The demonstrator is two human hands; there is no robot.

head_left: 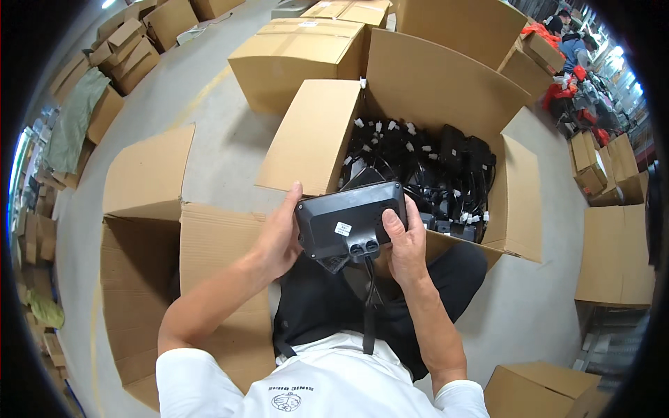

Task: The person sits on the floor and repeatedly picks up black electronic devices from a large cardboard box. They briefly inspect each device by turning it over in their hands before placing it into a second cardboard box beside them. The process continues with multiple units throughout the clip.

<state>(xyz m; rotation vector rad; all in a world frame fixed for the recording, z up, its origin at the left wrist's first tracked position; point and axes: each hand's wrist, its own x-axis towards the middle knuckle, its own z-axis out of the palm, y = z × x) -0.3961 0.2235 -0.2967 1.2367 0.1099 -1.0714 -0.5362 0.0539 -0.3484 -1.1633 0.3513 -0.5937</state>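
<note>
Between both hands I hold a black rectangular electronic unit (324, 221), its back face up, with a small white label and two round cable outlets at its lower edge. Dark cables (370, 279) hang from it toward my lap. My left hand (280, 233) grips its left end, the thumb at the upper corner. On the right end my right hand (405, 240) closes, thumb pressed on the back face. Just beyond the unit stands an open cardboard box (516, 184) filled with black devices and cables (418, 164) with white connectors.
Another open cardboard box (143, 306) stands to my left, its inside dark. Closed cartons (296, 59) sit beyond the filled box. More cartons (543, 390) stand at lower right and along both sides. At far upper right, people (575, 49) are near a pile of items.
</note>
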